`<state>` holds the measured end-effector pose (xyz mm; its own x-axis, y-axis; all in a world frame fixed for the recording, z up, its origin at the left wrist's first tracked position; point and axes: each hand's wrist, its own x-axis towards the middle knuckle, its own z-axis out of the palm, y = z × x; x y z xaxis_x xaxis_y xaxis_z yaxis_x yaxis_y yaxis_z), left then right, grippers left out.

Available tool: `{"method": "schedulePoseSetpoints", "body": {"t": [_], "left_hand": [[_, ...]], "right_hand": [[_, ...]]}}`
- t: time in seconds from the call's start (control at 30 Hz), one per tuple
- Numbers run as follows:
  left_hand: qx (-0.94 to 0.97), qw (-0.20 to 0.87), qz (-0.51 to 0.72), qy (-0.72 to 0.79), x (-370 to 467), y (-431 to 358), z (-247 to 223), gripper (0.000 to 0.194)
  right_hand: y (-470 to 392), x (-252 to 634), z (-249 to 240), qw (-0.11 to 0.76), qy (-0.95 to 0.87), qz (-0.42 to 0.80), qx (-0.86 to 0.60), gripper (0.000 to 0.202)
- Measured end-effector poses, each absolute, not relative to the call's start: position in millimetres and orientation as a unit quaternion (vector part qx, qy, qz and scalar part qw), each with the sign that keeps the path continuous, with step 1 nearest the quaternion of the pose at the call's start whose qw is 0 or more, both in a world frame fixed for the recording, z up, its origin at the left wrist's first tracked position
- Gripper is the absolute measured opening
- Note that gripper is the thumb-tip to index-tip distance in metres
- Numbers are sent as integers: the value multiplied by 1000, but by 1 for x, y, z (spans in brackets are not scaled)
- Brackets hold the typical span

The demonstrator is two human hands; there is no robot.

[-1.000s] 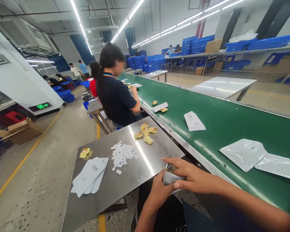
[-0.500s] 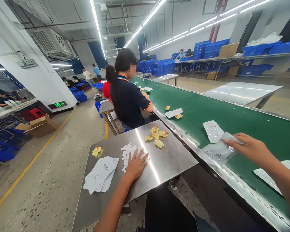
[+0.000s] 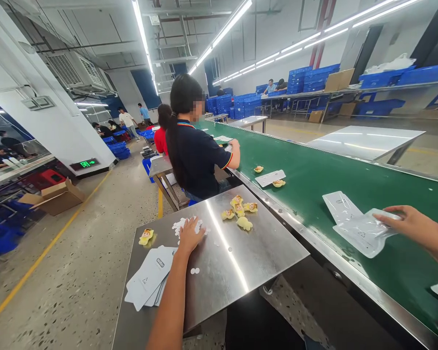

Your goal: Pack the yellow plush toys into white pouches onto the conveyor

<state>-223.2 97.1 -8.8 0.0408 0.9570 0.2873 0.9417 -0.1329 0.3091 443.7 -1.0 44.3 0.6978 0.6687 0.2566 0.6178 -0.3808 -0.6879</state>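
My left hand lies palm down on a spread of small white round discs, fingers apart. Two loose discs sit closer to me on the metal table. Beside my left forearm is a fanned stack of white printed cards. Over the green belt, my right hand pinches the edge of a clear plastic bag with a white card visible in it. That bag partly overlaps another bagged white card. Several yellow doll-faced pieces are clustered on the table, and a single one sits at its left.
The green conveyor belt runs along the right, with a metal rail between it and my table. Farther up it lie a white card and yellow pieces. A co-worker in a dark shirt sits just beyond my table.
My left hand has slid left and away, bunching the discs; two now lie apart nearer me. My right hand has moved right with the bag. Items on the belt have shifted towards me.
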Motion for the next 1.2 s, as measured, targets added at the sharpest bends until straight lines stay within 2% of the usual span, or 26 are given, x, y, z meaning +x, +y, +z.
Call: {"method": "schedulePoseSetpoints", "body": {"t": [0.1,0.2,0.3,0.4,0.6,0.73,0.87,1.07,1.2], "left_hand": [[702,-4,244,669,-222,70,-2,60],[713,-33,256,652,-213,28,-12,56],[750,-43,215,624,-203,2,-36,56],[761,-49,184,620,-199,11,-55,60],[748,-70,197,630,-196,71,-38,51],[751,-87,217,618,-184,69,-29,52],[806,-64,192,556,-169,52,-42,53],[780,-45,180,597,-175,60,-51,47],[765,-48,211,607,-182,72,-53,45]], "right_hand": [[-5,424,43,366,-365,-59,-854,60],[-17,356,45,370,-444,-176,-797,65],[-16,267,47,390,-615,-87,-680,50],[16,212,48,349,-662,-44,-662,36],[115,220,64,295,-566,-13,-770,49],[150,228,67,277,-558,3,-782,51],[141,218,52,284,-577,-16,-766,38],[87,169,16,307,-693,-23,-653,28],[85,139,15,299,-753,7,-586,25]]}}
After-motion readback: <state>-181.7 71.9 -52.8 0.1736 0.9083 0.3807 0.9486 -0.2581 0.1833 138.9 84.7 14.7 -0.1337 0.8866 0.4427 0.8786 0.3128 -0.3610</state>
